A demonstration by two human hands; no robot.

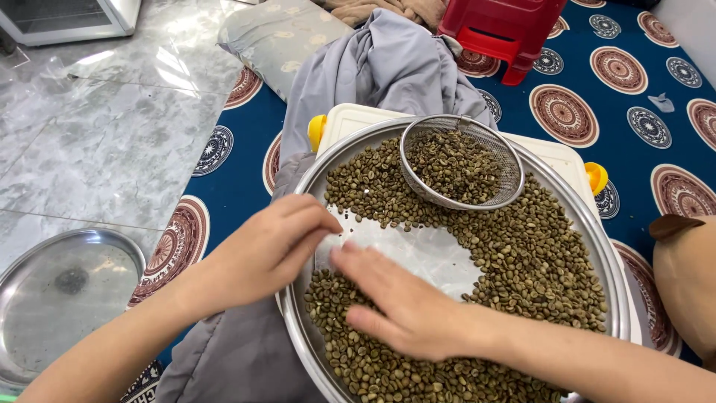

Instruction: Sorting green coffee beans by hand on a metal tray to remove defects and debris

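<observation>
Beans (537, 254) lie in a tray (605, 254) on a box (350, 119), with a sieve (461, 160) at its far side.

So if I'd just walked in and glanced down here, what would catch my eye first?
Most likely the big round steel tray in the middle, heaped with greenish coffee beans around a bare patch. Both hands work at that patch: the left hand at its left edge, the right hand lying flat on the beans. A wire-mesh sieve with more beans sits at the tray's far side, and the blue patterned mat lies beneath.
</observation>
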